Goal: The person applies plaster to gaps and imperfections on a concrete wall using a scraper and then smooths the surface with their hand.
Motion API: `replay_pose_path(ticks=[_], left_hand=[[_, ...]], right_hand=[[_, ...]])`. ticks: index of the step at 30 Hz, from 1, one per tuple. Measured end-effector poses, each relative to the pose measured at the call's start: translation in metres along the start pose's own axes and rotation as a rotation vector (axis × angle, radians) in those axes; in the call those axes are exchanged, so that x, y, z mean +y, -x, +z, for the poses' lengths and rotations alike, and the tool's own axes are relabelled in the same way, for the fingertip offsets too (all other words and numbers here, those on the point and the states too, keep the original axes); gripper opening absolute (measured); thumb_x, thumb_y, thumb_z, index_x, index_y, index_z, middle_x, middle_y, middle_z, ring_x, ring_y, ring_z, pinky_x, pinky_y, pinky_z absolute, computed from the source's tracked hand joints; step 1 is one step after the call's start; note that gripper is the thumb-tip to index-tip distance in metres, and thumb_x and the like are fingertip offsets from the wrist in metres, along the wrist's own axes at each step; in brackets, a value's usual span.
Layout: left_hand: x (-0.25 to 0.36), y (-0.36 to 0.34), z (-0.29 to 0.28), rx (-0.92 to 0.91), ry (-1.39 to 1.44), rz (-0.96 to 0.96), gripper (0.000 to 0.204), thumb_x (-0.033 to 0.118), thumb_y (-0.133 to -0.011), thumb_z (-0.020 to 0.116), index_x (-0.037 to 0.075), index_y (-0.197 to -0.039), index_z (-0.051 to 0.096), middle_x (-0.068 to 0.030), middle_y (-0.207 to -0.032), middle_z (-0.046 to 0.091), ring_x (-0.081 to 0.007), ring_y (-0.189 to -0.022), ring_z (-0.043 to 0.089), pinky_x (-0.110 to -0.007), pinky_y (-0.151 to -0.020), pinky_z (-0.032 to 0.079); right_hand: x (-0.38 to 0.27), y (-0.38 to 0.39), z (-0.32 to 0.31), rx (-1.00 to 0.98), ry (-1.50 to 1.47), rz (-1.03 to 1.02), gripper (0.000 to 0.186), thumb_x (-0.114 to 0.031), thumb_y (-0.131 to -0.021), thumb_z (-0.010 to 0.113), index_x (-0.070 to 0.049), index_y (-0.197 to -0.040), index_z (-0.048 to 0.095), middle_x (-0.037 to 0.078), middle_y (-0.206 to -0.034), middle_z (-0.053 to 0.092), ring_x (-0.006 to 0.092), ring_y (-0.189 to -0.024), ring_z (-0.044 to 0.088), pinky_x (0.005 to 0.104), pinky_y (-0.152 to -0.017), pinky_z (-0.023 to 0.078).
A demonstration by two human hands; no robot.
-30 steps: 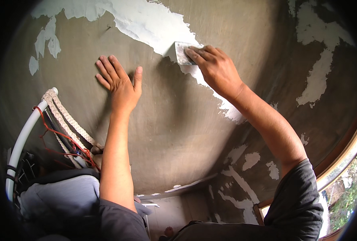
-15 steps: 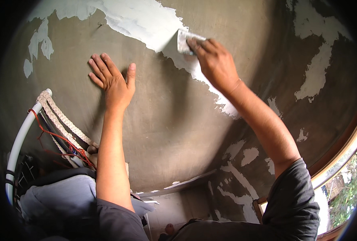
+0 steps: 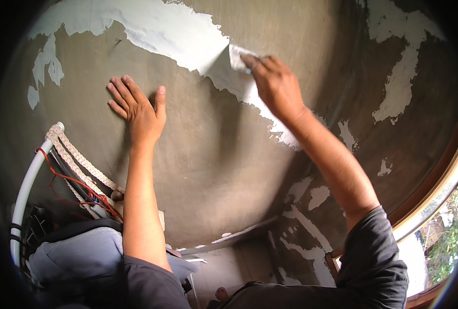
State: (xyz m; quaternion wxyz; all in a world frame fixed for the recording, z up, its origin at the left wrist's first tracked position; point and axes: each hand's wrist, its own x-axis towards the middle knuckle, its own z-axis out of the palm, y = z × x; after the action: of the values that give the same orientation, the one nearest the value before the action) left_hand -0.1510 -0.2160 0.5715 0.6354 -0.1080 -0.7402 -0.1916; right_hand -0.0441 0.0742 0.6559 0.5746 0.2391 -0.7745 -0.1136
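My right hand [image 3: 278, 85] grips a flat, pale rectangular scraper [image 3: 237, 55] with its fingers bent over the near side. The scraper lies against the lower edge of a long white filler patch [image 3: 175, 41] on the grey-brown wall [image 3: 198, 165]. A dark shadow falls just left of the scraper. My left hand [image 3: 144, 113] rests on bare wall below the patch, fingers and thumb spread, holding nothing. Smaller white patches [image 3: 47, 62] show on the wall above and left of that hand.
At the left, a curved white tube [image 3: 30, 180] carries braided rope [image 3: 84, 159] and red cord [image 3: 69, 172]. Grey cloth [image 3: 77, 252] lies beneath them. A wood-framed window [image 3: 419, 242] is at the lower right. The adjoining wall bears more white patches [image 3: 399, 87]. Tiled floor [image 3: 221, 265] shows below.
My right hand and the scraper stay near the same stretch of the patch, the hand slightly blurred. My left hand remains spread on the wall. The whole view has shifted slightly.
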Motion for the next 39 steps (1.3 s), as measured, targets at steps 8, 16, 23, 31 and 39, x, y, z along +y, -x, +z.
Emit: replay_pose_path(ticks=[8,16,23,31,39], left_hand=[[0.002,0.0,0.004,0.005,0.004,0.007,0.094,0.062,-0.1,0.033,-0.011,-0.153,0.005,-0.0336,-0.16,-0.004,-0.0461,-0.15,-0.01,-0.063,-0.116,-0.005],[-0.004,-0.001,0.003,0.004,-0.01,0.011,0.095,0.062,-0.1,0.034,-0.011,-0.153,0.005,-0.034,-0.16,-0.004,-0.0463,-0.15,-0.009,-0.063,-0.115,-0.005],[-0.001,-0.001,0.003,-0.018,0.011,0.003,0.097,0.062,-0.099,0.037,-0.014,-0.151,0.007,-0.0359,-0.159,-0.005,-0.0478,-0.149,-0.011,-0.065,-0.115,-0.006],[-0.005,0.0,0.003,0.0,0.008,0.004,0.094,0.062,-0.1,0.033,-0.011,-0.153,0.006,-0.0341,-0.16,-0.004,-0.0472,-0.149,-0.009,-0.064,-0.115,-0.005],[-0.006,0.0,0.005,-0.003,0.026,0.0,0.094,0.063,-0.1,0.03,-0.01,-0.153,0.006,-0.0344,-0.16,-0.002,-0.047,-0.149,-0.009,-0.064,-0.115,-0.004]], right_hand=[[-0.012,0.054,0.009,-0.01,-0.037,-0.027,0.049,0.0,-0.081,0.059,-0.005,-0.129,0.061,0.009,-0.117,0.067,0.0249,-0.1,0.062,0.0362,-0.085,0.052],[-0.006,0.035,0.015,0.11,-0.053,0.039,0.043,0.002,-0.081,0.058,-0.003,-0.123,0.064,0.012,-0.109,0.068,0.0283,-0.096,0.063,0.037,-0.082,0.052],[-0.028,0.089,0.016,-0.062,-0.066,0.012,0.053,0.002,-0.08,0.058,-0.005,-0.132,0.059,0.009,-0.125,0.065,0.0258,-0.111,0.06,0.0359,-0.087,0.049],[-0.006,-0.053,-0.005,0.19,-0.006,-0.241,0.041,-0.004,-0.087,0.055,-0.011,-0.126,0.065,0.007,-0.116,0.067,0.0265,-0.11,0.063,0.0375,-0.095,0.051],[-0.007,-0.06,0.019,0.068,0.007,-0.399,0.036,-0.007,-0.087,0.058,-0.01,-0.122,0.068,0.006,-0.123,0.068,0.0253,-0.12,0.06,0.0362,-0.103,0.049]])
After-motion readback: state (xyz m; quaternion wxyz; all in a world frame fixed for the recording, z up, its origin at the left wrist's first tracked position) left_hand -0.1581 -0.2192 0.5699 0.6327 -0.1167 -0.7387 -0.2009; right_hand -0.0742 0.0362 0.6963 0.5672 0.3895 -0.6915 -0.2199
